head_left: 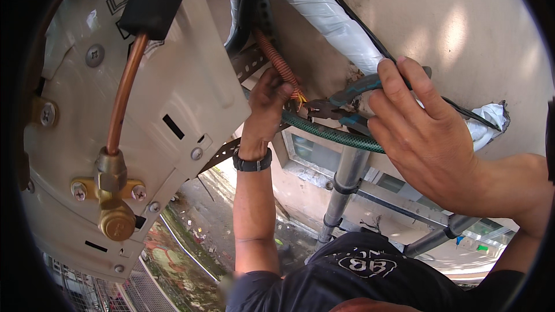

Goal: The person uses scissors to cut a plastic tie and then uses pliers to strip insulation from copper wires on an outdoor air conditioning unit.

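Note:
My left hand [269, 101], with a dark band at its wrist, is closed around the lower end of an orange corrugated conduit [278, 60]. Thin yellow wires [300, 99] stick out of the conduit's end. From the right, my right hand [413, 121] grips a pair of pliers [350, 91] with black and teal handles, which are spread apart. The dark jaws lie beside the wire ends; whether they bite on a wire cannot be made out. Just below the jaws runs a green braided hose [329, 133], partly behind my right hand.
At left stands a beige outdoor air-conditioner unit [167, 95] with a copper pipe [125, 95] and a brass valve [115, 214]. White-wrapped piping [324, 14] and black cables [358, 23] run along the wall. Metal scaffold poles [341, 190] stand below, with the ground far beneath.

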A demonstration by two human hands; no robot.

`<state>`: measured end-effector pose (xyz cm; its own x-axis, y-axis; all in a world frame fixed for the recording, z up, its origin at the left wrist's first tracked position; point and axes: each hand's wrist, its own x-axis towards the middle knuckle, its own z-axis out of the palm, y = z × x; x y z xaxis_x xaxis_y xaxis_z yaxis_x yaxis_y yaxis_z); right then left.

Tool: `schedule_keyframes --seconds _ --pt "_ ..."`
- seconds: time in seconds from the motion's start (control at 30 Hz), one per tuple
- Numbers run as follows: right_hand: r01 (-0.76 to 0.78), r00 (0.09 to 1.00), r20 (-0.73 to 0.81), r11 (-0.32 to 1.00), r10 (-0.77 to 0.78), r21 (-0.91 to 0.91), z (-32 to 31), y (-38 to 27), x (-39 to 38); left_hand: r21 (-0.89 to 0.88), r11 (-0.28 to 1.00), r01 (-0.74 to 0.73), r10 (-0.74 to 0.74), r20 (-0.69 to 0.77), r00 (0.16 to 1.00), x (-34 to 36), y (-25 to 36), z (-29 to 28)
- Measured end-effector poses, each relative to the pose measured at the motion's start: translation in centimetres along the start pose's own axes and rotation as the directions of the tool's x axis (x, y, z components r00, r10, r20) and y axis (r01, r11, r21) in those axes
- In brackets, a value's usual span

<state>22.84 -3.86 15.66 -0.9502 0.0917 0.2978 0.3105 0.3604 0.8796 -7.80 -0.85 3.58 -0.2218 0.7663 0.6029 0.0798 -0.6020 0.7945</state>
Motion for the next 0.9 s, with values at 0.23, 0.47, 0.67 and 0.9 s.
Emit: schedule_keyframes --seconds 0.23,0.47,0.67,0.9 --pt "-0.010 0.996 -0.089 0.997 0.017 0.077 1.4 -0.4 0.4 -0.023 0.999 -0.039 0.039 -0.001 0.999 0.0 -0.2 0.0" --pt "0.034 0.988 -0.155 0.998 -0.027 0.043 2.4 -0.1 0.8 -0.045 0.998 -0.046 0.046 0.005 0.999 0.1 -0.6 -0.1" --pt "0.071 0.989 -0.133 0.996 -0.063 0.062 2.2 0.5 0.7 -0.026 0.998 -0.054 0.054 -0.011 0.998 0.0 -0.7 0.1" --pt "0.234 0.969 0.055 0.967 -0.241 0.104 0.6 2.0 2.1 -0.059 0.994 -0.094 0.093 -0.020 0.995 -0.2 -0.2 0.1"
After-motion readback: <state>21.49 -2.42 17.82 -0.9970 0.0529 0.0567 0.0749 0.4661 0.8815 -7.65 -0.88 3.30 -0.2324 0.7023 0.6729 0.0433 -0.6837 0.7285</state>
